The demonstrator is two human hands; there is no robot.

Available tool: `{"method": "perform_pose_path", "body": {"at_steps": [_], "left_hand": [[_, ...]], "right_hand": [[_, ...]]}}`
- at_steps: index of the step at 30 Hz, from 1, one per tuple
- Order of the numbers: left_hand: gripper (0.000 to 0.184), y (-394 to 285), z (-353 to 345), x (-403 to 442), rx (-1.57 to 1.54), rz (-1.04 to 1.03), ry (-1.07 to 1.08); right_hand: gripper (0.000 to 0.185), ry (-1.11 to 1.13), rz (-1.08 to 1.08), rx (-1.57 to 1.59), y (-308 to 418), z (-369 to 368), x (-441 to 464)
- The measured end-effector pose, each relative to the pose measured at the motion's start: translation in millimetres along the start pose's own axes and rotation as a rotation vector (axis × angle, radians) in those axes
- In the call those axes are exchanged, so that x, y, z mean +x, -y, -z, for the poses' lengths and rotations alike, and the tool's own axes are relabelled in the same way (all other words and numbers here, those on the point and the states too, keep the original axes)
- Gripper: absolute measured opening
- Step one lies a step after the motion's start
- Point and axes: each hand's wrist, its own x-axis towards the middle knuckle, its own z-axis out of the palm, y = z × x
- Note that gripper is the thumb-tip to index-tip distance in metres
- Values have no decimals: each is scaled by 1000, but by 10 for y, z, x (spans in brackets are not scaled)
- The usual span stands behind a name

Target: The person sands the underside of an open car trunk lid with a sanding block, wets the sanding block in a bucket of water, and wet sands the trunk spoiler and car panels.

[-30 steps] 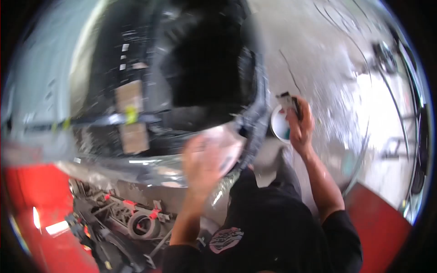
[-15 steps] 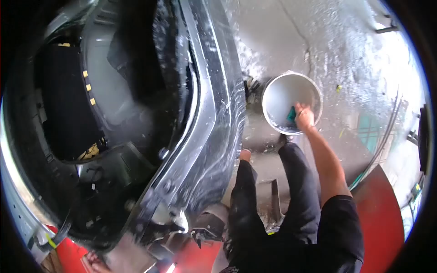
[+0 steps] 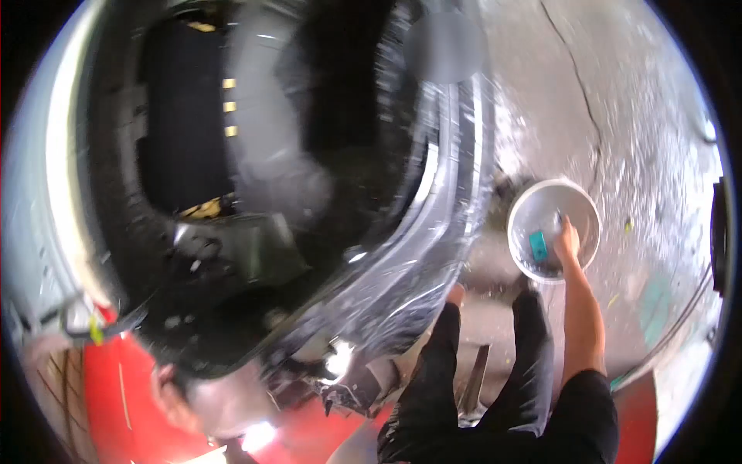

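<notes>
My right hand (image 3: 568, 240) reaches down into a round, light-grey bucket (image 3: 593, 209) on the wet floor. Its fingers look drawn together, with a small pale and dark spot at their tips that is too small to name. Just left of these fingers, apart from them, a teal sponge-like block (image 3: 539, 245) shows inside the bucket. My left hand is not in view.
A dark, wet car body (image 3: 456, 178) with an open interior fills the left side. A red surface (image 3: 139, 387) lies at lower left, beside a blurred patch of skin (image 3: 174, 398). A hose (image 3: 672, 332) runs along the right.
The view has shifted, so the car and bucket appear farther right. Earlier my right hand was at the teal block; now the block is apart from my fingers.
</notes>
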Motion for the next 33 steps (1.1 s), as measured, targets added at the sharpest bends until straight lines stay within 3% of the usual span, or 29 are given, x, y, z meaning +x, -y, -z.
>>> {"method": "perform_pose_path", "body": {"at_steps": [1, 2, 3, 5, 6, 7, 8, 9, 11, 14, 16, 18, 20, 22, 25, 26, 27, 28, 29, 31, 33], "left_hand": [[31, -82, -54, -59, 8, 6, 18], [30, -159, -179, -144, 13, 3, 45], [29, -248, -302, -182, 17, 6, 72], [28, -452, -518, -204, -18, -4, 116], [27, -570, -566, -198, -73, -6, 103], [27, -651, -627, -170, -123, 5, 77], [28, -759, -622, -61, -309, 26, -21], [28, -857, -549, 18, -341, 49, -44], [32, -843, -540, 34, -386, 23, -86], [32, -746, -645, -37, -497, -11, -162], [32, -714, -601, -70, -727, -21, -167], [32, -534, -459, -186, -909, -70, -155], [33, -238, -287, -290, -1030, -156, -129], [35, 322, -49, -421, -962, -178, -134], [35, 1298, 204, -439, -925, -86, -84], [35, 1575, 308, -390, -880, -14, -77], [34, 1831, 404, -314, -868, -11, -93], [34, 2075, 500, -209, -850, -8, -108], [34, 2282, 599, -68, -843, -36, -122], [36, 2554, 768, 181, -839, -67, -145], [33, 2713, 890, 375, -931, 47, -125]], "right_hand": [[52, 27, -21, 5, 116, 334, -197], [58, -78, 12, 213, -20, 387, -238], [59, -88, 68, 60, -74, 569, -336], [53, -64, 312, 82, -332, 913, -431], [44, 42, 257, 70, -449, 1062, -460], [38, 82, 360, -61, -257, 1382, -565], [39, 8, 321, -84, -207, 1641, -610], [40, -210, 408, 229, -655, 1380, -199], [45, -114, -138, 443, 452, 2305, -938], [50, -399, 214, 778, 1298, 2890, -1632], [53, -570, 479, 842, 1563, 3041, -1588], [52, -577, 723, 912, 2029, 3196, -1897], [50, -590, 654, 700, 3477, 3657, -3543], [41, -750, 884, 743, 4384, 3446, -4412], [41, -610, 1346, 1003, 5675, 2904, -5449], [40, -616, 1394, 939, 6067, 2679, -5644], [41, -561, 1258, 926, 6421, 2438, -5891], [42, -729, 1344, 761, 6793, 2175, -6119], [48, -307, 1381, 962, 7072, 1931, -6267], [38, -420, 1432, 883, 7731, 1687, -6591], [32, -442, 1501, 906, 8353, 1708, -6911]]}}
